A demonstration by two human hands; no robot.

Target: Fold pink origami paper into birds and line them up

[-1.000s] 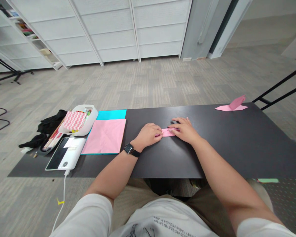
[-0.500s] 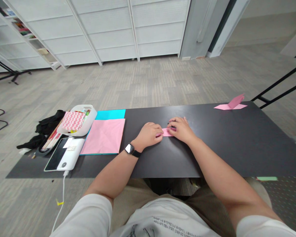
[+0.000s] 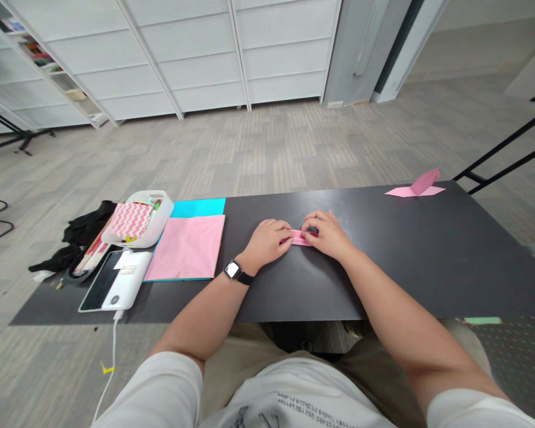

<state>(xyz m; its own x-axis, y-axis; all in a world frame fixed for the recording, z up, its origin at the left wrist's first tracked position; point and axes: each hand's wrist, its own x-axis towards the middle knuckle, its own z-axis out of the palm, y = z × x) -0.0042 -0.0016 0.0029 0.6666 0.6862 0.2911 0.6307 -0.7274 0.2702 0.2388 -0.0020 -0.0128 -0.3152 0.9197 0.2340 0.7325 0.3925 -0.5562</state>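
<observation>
Here, on a long dark grey worktop [image 3: 405,255], a small narrow strip of folded pink paper [image 3: 300,238] lies between the two hands, in front of the person's body. The left hand [image 3: 270,241], with a black-banded square watch [image 3: 232,269] on its wrist, has its fingers gripping the left end of the strip. The right hand [image 3: 324,233] is bent over the other end, its thumb and index finger curled together and gripping the strip there — the exact contact under the fingertips is too small to tell. The middle of the strip shows between the hands, with a crease line running along it.

To the left of the hands lies a stack of square paper: a pink sheet [image 3: 189,246] on top, slightly wrinkled, with a bright blue sheet [image 3: 200,207] showing from under its far edge. Beside the stack, nearer the person, a white power bank [image 3: 131,279] with a round mark rests on a dark-screened phone [image 3: 98,284], and a white cable [image 3: 115,351] runs from it down over the worktop's near edge. Behind these stands a white plastic basket [image 3: 163,219] holding a pink-and-white zigzag-patterned packet [image 3: 131,220] and other small items. Left of the basket are a dark tray [image 3: 78,278] with long, slim things in it and a crumpled black cloth [image 3: 87,229].

Well apart on the right, near the far corner of the worktop, sits a folded pink paper piece [image 3: 417,190] — one flap standing up, the rest lying flat.
</observation>
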